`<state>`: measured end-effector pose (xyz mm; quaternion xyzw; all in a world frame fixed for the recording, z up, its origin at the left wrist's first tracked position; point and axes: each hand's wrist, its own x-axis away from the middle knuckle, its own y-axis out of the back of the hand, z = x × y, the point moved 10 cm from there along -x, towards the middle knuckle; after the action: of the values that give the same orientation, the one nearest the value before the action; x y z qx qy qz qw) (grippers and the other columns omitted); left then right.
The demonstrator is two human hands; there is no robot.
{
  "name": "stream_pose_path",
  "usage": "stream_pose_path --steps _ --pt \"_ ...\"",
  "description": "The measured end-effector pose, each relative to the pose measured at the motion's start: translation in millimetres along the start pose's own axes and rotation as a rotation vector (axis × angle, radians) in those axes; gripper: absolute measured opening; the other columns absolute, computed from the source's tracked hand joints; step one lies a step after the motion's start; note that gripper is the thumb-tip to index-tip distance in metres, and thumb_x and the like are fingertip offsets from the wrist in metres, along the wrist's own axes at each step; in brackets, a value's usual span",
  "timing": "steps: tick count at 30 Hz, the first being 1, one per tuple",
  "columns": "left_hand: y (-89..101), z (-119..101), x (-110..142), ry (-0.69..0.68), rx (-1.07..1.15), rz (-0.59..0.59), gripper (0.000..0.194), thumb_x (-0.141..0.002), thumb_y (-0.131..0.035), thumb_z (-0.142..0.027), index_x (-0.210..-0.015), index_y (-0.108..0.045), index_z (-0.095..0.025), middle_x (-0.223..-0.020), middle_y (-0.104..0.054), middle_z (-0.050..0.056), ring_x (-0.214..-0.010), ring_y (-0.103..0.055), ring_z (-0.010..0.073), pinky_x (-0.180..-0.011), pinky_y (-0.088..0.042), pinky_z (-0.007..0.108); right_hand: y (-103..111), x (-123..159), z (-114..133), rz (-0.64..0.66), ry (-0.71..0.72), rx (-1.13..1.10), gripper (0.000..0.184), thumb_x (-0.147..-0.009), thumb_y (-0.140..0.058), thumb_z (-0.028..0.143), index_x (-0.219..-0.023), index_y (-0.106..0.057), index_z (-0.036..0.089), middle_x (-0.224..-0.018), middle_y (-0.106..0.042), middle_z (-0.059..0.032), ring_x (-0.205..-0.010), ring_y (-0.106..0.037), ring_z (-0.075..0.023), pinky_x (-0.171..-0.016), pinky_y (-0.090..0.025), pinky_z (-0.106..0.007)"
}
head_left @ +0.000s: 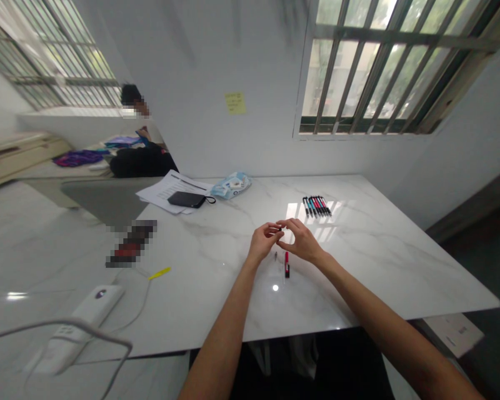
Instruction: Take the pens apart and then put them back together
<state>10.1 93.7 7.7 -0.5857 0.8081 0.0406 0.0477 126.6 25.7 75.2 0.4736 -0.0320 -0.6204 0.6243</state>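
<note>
- Above the white marble tabletop [216, 236], your hands are meeting near the middle, with both forearms reaching in from the near edge and your wrists lifted clear of the stone.
- Your right hand [300, 240] is pinching a small dark piece [280, 227] between its thumb and forefinger, holding it up off the marble where both hands can reach it.
- Your left hand [264, 240] is curling in just beside that pinch, its fingers [275, 232] bending toward the piece. You cannot tell whether they are gripping it too.
- Just below your hands, a short red-and-black tube [287, 265] and a slim grey sliver [275, 256] are sitting close together on the marble, within easy reach.
- Farther ahead, a row of pens [316, 206] is lying neatly side by side, as if sorted.
- Toward the far left, a black pouch [189, 199] is resting on loose papers [166, 191], seemingly weighing them down, beside a crumpled plastic packet [232, 185].
- Beyond the tabletop, a seated person [141, 130] is facing away from your hands.
</note>
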Motion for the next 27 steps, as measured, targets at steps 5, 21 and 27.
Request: stream_pose_path --steps 5,21,27 --pt "38.5 2.0 -1.7 -0.030 -0.078 -0.276 0.026 -0.075 -0.078 -0.032 -0.095 -0.068 -0.018 -0.085 -0.075 0.004 -0.072 -0.069 0.0149 -0.068 -0.054 0.026 -21.2 1.5 -16.8 0.106 -0.035 -0.070 0.041 -0.084 -0.083 0.034 -0.121 -0.068 0.025 -0.115 -0.069 -0.0076 -0.102 -0.064 -0.0235 -0.094 -0.053 -0.040" --pt "11.2 -29.3 10.6 -0.176 -0.550 -0.190 0.009 -0.083 -0.076 -0.029 -0.091 -0.075 -0.025 -0.093 -0.079 -0.001 -0.085 -0.070 0.0177 -0.086 -0.052 0.032 -16.9 22.2 -113.5 -0.139 -0.518 -0.606 0.034 -0.075 -0.083 0.048 -0.095 -0.080 0.020 -0.092 -0.081 -0.0062 -0.084 -0.074 -0.0221 -0.082 -0.057 -0.036" --pt "-1.0 -23.7 10.5 -0.195 -0.614 -0.131 0.008 -0.083 -0.076 -0.028 -0.091 -0.075 -0.026 -0.094 -0.078 0.000 -0.085 -0.070 0.0186 -0.087 -0.053 0.033 -27.7 24.6 -116.0 -0.156 -0.536 -0.705 0.035 -0.072 -0.085 0.047 -0.095 -0.080 0.019 -0.092 -0.081 -0.0071 -0.086 -0.075 -0.0232 -0.084 -0.058 -0.037"
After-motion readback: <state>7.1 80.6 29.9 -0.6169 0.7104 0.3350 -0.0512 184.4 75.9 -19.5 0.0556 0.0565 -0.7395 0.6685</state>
